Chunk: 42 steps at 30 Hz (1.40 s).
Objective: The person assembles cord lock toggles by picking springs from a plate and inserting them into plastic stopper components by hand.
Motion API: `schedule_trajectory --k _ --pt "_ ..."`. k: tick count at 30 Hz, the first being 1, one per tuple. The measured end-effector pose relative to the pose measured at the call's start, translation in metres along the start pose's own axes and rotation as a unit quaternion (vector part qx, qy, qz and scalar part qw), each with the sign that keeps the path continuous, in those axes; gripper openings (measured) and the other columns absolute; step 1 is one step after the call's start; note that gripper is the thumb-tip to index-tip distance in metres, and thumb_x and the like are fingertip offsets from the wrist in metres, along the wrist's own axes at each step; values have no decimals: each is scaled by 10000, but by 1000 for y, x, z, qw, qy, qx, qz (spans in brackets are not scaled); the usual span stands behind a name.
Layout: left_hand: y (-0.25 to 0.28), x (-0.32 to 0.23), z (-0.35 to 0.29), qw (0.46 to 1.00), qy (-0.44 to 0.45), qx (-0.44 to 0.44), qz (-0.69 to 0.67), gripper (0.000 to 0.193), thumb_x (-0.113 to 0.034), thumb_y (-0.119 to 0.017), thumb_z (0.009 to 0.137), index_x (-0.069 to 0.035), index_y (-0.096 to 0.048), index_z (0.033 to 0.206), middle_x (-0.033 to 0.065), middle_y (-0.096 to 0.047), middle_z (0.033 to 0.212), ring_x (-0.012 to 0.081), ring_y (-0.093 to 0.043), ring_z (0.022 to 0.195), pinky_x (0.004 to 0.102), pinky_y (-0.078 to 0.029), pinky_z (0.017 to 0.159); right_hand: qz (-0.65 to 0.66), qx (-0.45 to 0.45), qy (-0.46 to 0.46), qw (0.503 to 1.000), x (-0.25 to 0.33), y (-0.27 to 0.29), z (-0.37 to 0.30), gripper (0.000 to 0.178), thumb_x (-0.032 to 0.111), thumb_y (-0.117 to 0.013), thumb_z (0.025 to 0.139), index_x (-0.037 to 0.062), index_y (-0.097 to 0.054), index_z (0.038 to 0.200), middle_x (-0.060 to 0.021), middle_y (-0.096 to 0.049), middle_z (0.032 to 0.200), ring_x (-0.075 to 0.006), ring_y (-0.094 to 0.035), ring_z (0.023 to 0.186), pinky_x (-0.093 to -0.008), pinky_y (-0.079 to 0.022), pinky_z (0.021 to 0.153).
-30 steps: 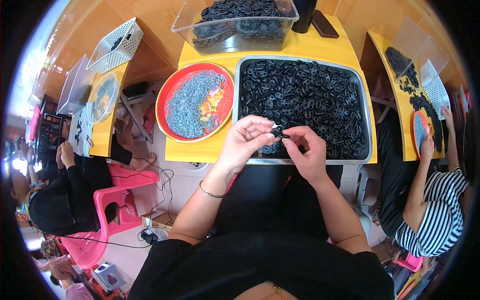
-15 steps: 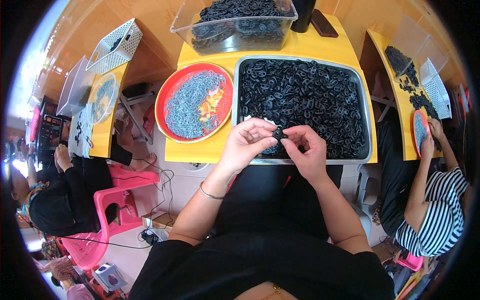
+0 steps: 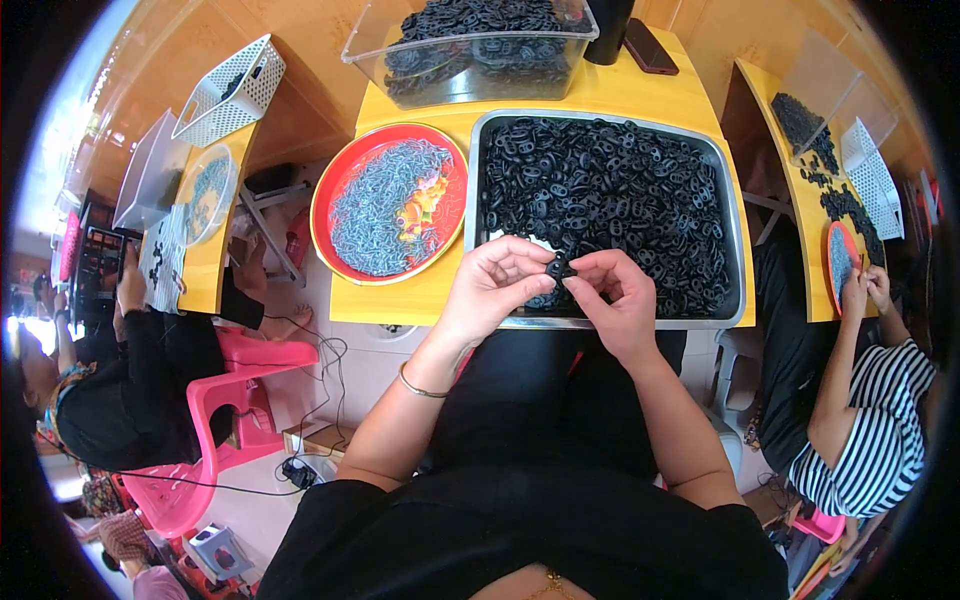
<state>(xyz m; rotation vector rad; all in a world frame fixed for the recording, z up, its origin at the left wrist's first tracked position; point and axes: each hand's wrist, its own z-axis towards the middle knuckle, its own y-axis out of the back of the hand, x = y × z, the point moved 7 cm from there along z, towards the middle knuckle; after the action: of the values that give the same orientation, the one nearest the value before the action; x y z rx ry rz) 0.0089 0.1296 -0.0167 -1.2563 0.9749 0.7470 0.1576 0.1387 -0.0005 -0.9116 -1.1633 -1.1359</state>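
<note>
Between my fingertips, over the near edge of a metal tray [image 3: 734, 240], is a small black plastic piece with holes [image 3: 559, 267]. My left hand [image 3: 500, 281] pinches it from the left, thumb and fingers closed. From the other side my right hand [image 3: 618, 302] is closed on the same piece, thumb against forefinger. Many similar black plastic pieces [image 3: 610, 190] fill the tray behind my hands. To the left, a round red plate [image 3: 325, 200] bears a heap of small silvery metal screws or pins [image 3: 385, 210]. Whether a screw is also in my fingers cannot be made out.
A clear plastic bin [image 3: 470, 95] of black pieces stands at the back of the yellow table [image 3: 400, 305]. A dark phone [image 3: 650, 47] and a black cylinder [image 3: 608, 30] sit beside it. Co-workers sit at side tables left and right; a pink chair [image 3: 210, 430] is at left.
My hands stay nearly in place, and the black piece has turned slightly between my fingers. The co-worker at left has raised a hand; the one at right has shifted theirs slightly.
</note>
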Motion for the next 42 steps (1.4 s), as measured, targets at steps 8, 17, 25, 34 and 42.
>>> schedule_trajectory --k 8,17,25,34,42 --pt "3 3 1 1000 -5 4 15 227 64 -656 781 2 -585 987 84 -655 928 113 -627 842 237 -515 763 16 4 -22 1000 -4 0 0 138 34 -683 787 25 -614 906 -4 -651 765 -14 -551 644 -159 -413 559" --pt "-1 -1 0 1000 1 7 15 197 81 -642 789 -4 -601 961 32 -641 876 64 -605 810 205 -493 738 30 26 -22 999 -9 1 0 130 30 -686 785 27 -621 898 -7 -654 767 -12 -548 638 -159 -408 559" --pt "-3 0 0 1000 -6 25 16 195 77 -634 799 0 -607 976 49 -643 907 79 -613 828 219 -499 759 49 31 -39 998 -10 0 1 120 10 -677 792 24 -617 896 -19 -660 799 -18 -560 652 -164 -426 575" --pt "-5 0 1 1000 -2 22 9 188 74 -632 802 9 -611 976 58 -648 921 89 -619 842 221 -506 768 52 27 -33 998 -8 2 2 127 10 -681 790 20 -612 895 -21 -654 792 -28 -573 667 -168 -440 592" --pt "-5 -2 -1 1000 13 15 18 158 53 -614 825 9 -621 976 51 -649 927 74 -608 856 217 -498 771 20 45 -32 998 1 -3 0 232 -3 -699 760 39 -606 967 18 -594 773 -22 -521 639 -166 -416 577"
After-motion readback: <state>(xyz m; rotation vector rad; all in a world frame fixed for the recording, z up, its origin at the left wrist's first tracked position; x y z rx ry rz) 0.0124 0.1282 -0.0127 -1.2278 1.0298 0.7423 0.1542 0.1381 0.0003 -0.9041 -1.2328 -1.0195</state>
